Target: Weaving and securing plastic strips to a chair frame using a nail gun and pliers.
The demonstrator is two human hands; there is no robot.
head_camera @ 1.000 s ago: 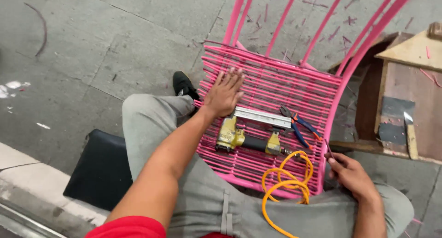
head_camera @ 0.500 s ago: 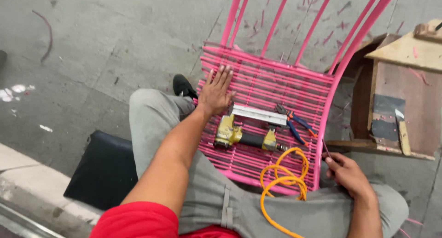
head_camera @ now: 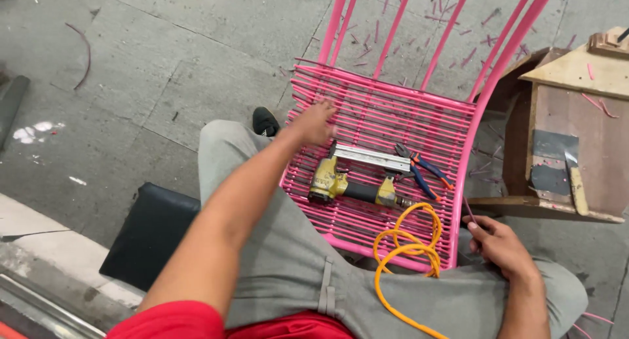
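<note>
A pink metal chair [head_camera: 462, 110] lies across my lap, its seat woven from pink cords. My left hand [head_camera: 314, 123] reaches over my grey-trousered leg and rests, blurred, on the cords near the seat's left edge, fingers extended. On the seat lie a yellow pneumatic stapler [head_camera: 347, 182], pliers [head_camera: 422, 169] with blue and orange handles, and a coiled orange hose [head_camera: 406, 247] that runs off toward me. My right hand [head_camera: 501, 247] sits by the seat's right front corner, its fingers pinched on a thin pink cord end [head_camera: 469, 211].
A wooden box-like stand [head_camera: 570, 110] is at the right, with a scraper [head_camera: 576, 188] lying on it. A black cushion [head_camera: 151, 234] sits under my left leg. My dark shoe [head_camera: 265, 121] is on the concrete floor, which is littered with pink cord scraps [head_camera: 452, 18].
My left hand has slid from the middle of the seat toward its left edge. My right hand has stayed by the front corner. The view has shifted slightly.
</note>
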